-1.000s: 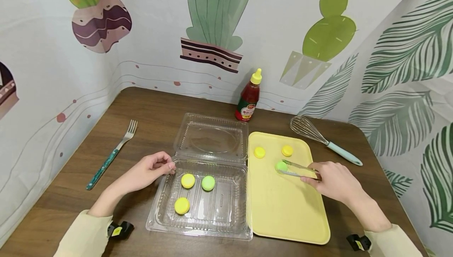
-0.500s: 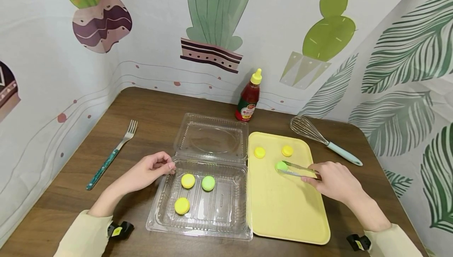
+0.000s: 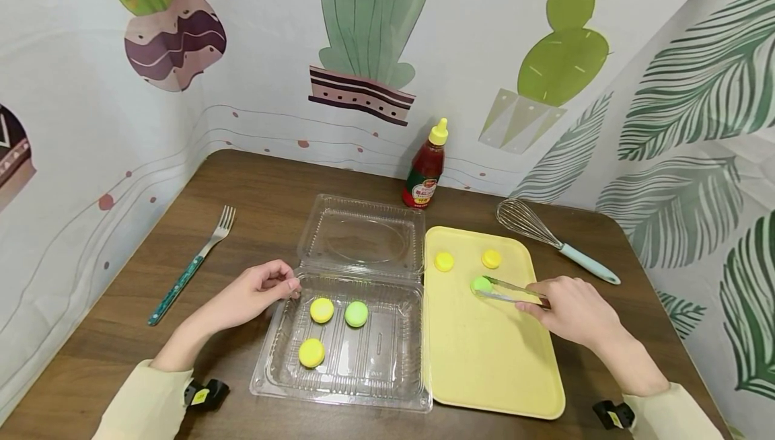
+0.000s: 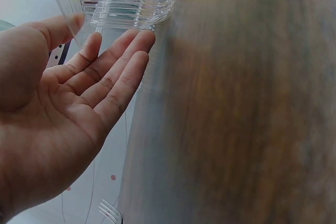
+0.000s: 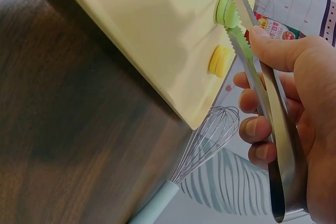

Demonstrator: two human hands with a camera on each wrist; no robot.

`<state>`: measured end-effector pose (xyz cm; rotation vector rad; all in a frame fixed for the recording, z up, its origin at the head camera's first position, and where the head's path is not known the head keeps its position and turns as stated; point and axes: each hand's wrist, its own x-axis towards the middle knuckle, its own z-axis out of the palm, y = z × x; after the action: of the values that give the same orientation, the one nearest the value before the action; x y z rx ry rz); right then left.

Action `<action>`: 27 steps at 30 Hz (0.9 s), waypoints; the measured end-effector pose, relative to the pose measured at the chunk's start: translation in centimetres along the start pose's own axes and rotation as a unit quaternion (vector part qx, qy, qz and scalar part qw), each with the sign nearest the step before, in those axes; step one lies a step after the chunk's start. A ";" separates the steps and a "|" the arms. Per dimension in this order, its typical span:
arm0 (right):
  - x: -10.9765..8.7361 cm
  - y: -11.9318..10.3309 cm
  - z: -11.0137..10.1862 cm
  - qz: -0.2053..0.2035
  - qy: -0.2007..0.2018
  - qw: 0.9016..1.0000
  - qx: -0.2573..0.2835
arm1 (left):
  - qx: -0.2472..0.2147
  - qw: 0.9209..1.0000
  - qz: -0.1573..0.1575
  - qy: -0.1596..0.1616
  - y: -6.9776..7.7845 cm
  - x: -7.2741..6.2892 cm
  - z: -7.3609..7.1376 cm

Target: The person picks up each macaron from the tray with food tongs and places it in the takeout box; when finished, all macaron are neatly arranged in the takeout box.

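Observation:
My right hand (image 3: pixel 572 309) grips metal tongs (image 5: pixel 273 108), its fingers curled round the arms. The serrated tips are at a green macaron (image 5: pixel 227 10), which rests on the yellow tray (image 3: pixel 484 359). Two yellow macarons, a left one (image 3: pixel 444 261) and a right one (image 3: pixel 492 258), sit farther back on that tray. My left hand (image 3: pixel 257 292) pinches the left rim of a clear plastic container (image 3: pixel 387 396) between thumb and fingertips; its other fingers lie extended outside the wall. Inside the container are a green macaron (image 3: pixel 356 313) and two yellow ones; its lid (image 3: pixel 363 235) lies folded back.
Behind the lid stands a ketchup bottle (image 3: pixel 424 171) with a yellow cap. A whisk (image 3: pixel 554 238) lies to the right of the tray's far end. On the left, a fork (image 3: pixel 192 268) lies on the wooden table (image 3: pixel 242 188). A patterned cloth hangs behind.
The tong tips have drawn slightly closer together around the green macaron on the tray. Both hands hold nearly the same places, and the other things have not moved.

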<state>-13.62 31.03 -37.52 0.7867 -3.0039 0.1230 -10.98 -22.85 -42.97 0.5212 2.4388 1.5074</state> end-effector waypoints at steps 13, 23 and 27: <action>0.1 -0.1 -0.6 -0.012 0.010 1.000 0.000 | -0.001 1.000 0.004 0.001 0.0 0.0 0.1; 0.5 -0.5 -1.7 -0.040 0.031 0.999 -0.004 | -0.005 1.000 -0.004 0.006 0.0 0.1 0.1; 0.8 -0.9 -2.2 -0.060 0.050 0.997 -0.014 | -0.004 1.000 -0.005 0.005 0.0 0.0 0.1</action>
<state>-13.86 30.04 -35.24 0.9268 -2.8513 0.1139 -10.98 -22.75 -43.01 0.5003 2.4376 1.5191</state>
